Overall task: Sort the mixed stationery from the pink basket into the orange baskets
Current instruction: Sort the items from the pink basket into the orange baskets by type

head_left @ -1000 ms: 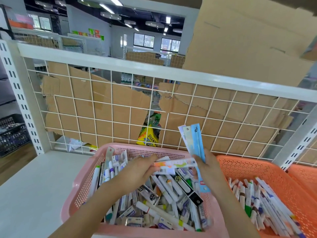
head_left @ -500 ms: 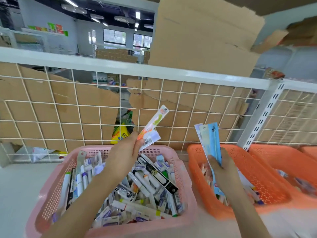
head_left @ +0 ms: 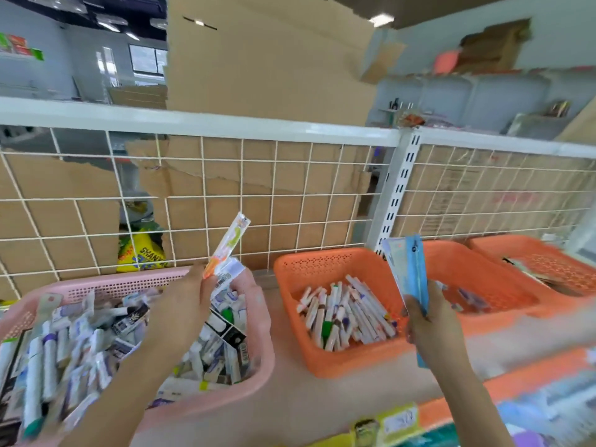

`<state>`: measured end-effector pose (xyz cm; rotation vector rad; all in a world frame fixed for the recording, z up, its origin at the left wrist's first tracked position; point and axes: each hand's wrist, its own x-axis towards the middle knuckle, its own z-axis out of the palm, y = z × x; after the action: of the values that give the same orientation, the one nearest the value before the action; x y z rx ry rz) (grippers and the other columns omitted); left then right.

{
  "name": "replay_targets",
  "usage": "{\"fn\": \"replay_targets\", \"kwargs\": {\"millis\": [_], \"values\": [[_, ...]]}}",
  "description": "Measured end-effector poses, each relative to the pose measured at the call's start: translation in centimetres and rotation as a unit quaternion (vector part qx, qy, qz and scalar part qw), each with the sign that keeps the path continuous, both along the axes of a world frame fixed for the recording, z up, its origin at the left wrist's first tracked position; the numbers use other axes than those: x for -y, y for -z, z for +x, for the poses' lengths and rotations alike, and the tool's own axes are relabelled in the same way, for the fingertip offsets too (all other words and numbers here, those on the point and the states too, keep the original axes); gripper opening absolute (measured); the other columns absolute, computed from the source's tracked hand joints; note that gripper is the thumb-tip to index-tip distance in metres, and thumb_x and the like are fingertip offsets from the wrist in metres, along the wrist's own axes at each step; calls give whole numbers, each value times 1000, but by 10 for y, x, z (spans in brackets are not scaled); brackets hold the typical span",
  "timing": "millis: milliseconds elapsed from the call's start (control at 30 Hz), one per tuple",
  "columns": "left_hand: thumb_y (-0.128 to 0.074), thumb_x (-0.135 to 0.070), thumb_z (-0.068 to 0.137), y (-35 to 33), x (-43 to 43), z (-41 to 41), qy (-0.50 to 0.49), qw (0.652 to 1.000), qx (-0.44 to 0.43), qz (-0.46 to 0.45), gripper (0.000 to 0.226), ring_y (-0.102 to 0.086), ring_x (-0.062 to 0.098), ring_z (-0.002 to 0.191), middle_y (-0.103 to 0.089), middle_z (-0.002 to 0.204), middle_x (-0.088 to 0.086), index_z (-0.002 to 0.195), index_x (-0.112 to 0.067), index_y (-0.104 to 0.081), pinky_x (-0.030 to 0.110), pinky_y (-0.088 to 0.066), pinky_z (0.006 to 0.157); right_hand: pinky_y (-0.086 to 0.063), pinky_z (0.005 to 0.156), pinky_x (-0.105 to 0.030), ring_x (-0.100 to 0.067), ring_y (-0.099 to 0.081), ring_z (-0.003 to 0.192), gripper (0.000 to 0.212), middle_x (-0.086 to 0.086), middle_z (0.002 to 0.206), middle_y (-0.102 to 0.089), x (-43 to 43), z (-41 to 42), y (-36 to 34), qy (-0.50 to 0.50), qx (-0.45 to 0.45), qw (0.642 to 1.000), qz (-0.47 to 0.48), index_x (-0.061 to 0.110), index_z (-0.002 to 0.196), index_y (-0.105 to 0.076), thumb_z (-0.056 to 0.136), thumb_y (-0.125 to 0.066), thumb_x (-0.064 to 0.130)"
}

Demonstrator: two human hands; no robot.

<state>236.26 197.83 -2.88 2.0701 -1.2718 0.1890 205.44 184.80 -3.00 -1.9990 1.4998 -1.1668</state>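
**Two Light Holds, Several Baskets**

Above the pink perforated plastic basket (head_left: 225, 398), heaped with mixed pens and tubes, the left hand (head_left: 180, 308) pinches a slim orange-and-white packet (head_left: 229, 245) by its lower end. So light a grip could let it slip back in. The right hand (head_left: 429, 324) clasps flat blue plastic packets (head_left: 411, 269) before the orange plastic baskets (head_left: 348, 359). A hasty release risks the wrong basket.

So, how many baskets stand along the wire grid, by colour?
Pink basket: 1
Orange baskets: 3
Total: 4
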Motion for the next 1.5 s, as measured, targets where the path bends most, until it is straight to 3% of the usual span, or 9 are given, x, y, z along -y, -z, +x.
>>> {"fn": "replay_targets", "kwargs": {"millis": [167, 467, 567, 667, 833, 1000, 1167, 1367, 1500], "values": [[-51, -12, 93, -3, 9, -37, -15, 1000, 9, -12, 18, -55, 41, 55, -48, 53, 16, 84, 3, -52, 37, -32, 50, -51, 56, -54, -30, -57, 51, 22, -12, 64, -59, 8, -55, -2, 15, 1, 1000, 24, 22, 78, -37, 94, -48, 11], [-54, -10, 92, -1, 46, -145, -12, 1000, 19, 4, 18, -60, 47, 65, -58, 70, 32, 88, 7, -55, 45, -45, 56, -50, 55, -51, -29, -56, 50, 6, -6, 65, -59, 23, -166, 3, 33, 0, 999, 34, 9, 90, -43, 95, -47, 11], [-56, -8, 91, 2, 62, -178, 2, 999, 46, 19, 16, -60, 46, 64, -59, 68, 31, 88, 8, -57, 49, -49, 60, -50, 55, -50, -31, -57, 53, 6, -8, 65, -60, 27, -203, 7, 48, -18, 998, 41, 11, 92, -42, 95, -47, 11], [-47, -17, 95, 5, 78, -209, 4, 999, 30, 33, 24, -60, 48, 79, -62, 84, 32, 98, 5, -57, 47, -43, 66, -50, 58, -51, -34, -57, 58, 9, -10, 66, -59, 31, -236, 14, 72, -36, 996, 36, 15, 90, -41, 94, -48, 12], [-45, -15, 96, 6, 106, -246, 66, 998, -10, 10, 23, -57, 45, 78, -59, 79, 31, 89, 5, -53, 39, -30, 62, -49, 62, -48, -37, -59, 62, 6, -12, 70, -62, 37, -282, 17, 124, -51, 990, 37, 15, 92, -43, 94, -48, 14], [-44, -18, 97, 6, 143, -263, 95, 995, -38, 15, 25, -56, 42, 77, -58, 75, 25, 94, 4, -54, 42, -35, 63, -50, 61, -45, -33, -59, 60, 4, -11, 69, -63, 47, -306, 17, 161, -40, 985, 46, 14, 96, -45, 93, -48, 12], [-42, -19, 97, 2, 184, -275, 139, 987, -75, 4, 23, -52, 26, 48, -48, 49, 2, 78, -8, -47, 31, -28, 48, -49, 60, -47, -33, -58, 59, 7, -12, 66, -59, 70, -315, 14, 204, -49, 977, 38, 6, 98, -46, 93, -48, 11], [-43, -22, 97, -6, 230, -288, 188, 980, -66, 12, 21, -42, 13, 51, -45, 56, 1, 96, -6, -55, 30, -26, 48, -49, 60, -45, -34, -58, 60, 5, -10, 67, -59, 102, -323, 8, 231, -53, 971, 27, 8, 93, -45, 93, -47, 13], [-43, -21, 97, -12, 250, -297, 220, 973, -60, 26, 26, -42, 18, 47, -43, 53, 5, 73, -13, -43, 27, -24, 45, -49, 60, -45, -31, -58, 56, 7, -10, 65, -59, 127, -326, 10, 231, -37, 972, 35, 11, 87, -41, 92, -47, 11]]}}
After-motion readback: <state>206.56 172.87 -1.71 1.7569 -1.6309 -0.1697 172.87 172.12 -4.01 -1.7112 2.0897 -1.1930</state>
